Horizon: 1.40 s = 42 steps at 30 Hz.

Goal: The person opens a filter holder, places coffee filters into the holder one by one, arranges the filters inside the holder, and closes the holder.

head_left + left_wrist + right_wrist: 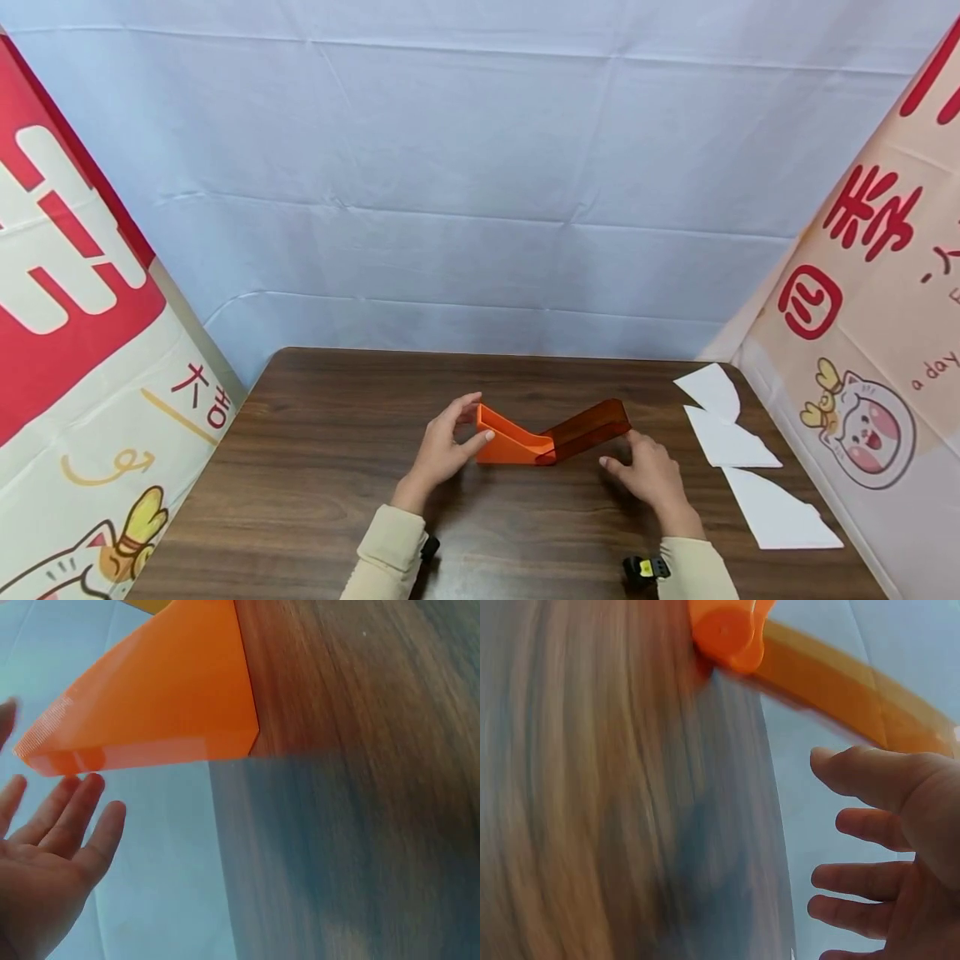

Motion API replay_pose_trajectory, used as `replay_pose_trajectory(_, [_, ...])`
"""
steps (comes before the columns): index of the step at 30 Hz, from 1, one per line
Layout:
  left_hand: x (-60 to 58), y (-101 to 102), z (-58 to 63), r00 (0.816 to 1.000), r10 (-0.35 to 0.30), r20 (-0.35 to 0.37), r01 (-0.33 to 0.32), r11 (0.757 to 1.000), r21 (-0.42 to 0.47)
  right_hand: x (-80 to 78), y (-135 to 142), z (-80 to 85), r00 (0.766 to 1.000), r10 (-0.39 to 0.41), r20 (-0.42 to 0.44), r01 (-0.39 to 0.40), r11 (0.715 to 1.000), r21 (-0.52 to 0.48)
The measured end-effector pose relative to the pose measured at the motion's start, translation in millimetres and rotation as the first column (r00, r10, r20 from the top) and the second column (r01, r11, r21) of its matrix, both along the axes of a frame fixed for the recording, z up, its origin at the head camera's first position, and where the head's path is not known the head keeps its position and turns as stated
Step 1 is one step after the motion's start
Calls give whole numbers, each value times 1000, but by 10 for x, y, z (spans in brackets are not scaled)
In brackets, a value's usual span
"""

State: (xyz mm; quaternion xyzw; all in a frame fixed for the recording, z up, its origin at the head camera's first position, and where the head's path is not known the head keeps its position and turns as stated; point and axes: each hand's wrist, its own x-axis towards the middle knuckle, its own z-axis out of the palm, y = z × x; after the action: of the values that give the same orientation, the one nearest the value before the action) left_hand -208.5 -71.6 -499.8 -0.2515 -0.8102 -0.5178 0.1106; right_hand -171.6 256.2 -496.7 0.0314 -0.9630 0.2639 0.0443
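Note:
An orange plastic box (504,442) with a slanted open top stands on the table in the head view. Its translucent amber lid (588,429) is hinged at the right end and swung up to the right. My left hand (444,446) is at the box's tall left end, fingers spread; in the left wrist view the fingertips (91,780) lie close under that end, and contact is hard to tell. Beside the lid's free end is my right hand (651,475), fingers apart, with no grip visible. The right wrist view shows its thumb (855,776) just below the lid.
Three white paper pieces (780,512) with curved edges lie in a row along the right side of the brown wooden table (330,500). A pale cloth (450,167) hangs behind the table, and printed cloths hang at both sides.

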Motion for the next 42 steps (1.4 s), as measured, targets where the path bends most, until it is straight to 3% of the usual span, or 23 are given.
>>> replay_pose_trajectory(5, [4,24,2,998,32,-48,-30,999,40,25,112,4,999,-36,20,35,998,48])
replay_pose_trajectory(11, [-3,49,27,999,44,2,-44,998,48,36,243,-29,997,-67,34,65,996,68])
replay_pose_trajectory(19, [91,83,230,999,32,4,-32,997,74,94,420,-21,993,-93,72,88,993,82])
replay_pose_trajectory(24, [-7,50,62,1000,22,-5,-21,999,48,119,549,-43,995,-93,48,88,991,97])
replay_pose_trajectory(26, [26,49,125,1000,11,11,-12,998,58,123,596,-56,994,-97,45,92,991,96])
replay_pose_trajectory(31, [13,43,127,999,5,35,-7,999,49,143,685,-58,990,-125,72,118,989,93])
replay_pose_trajectory(33, [-42,33,20,1000,9,27,-10,999,41,157,717,-52,987,-133,86,125,988,95])
replay_pose_trajectory(42, [-37,25,-5,1000,3,26,-4,1000,29,210,893,-107,981,-168,94,158,982,104])
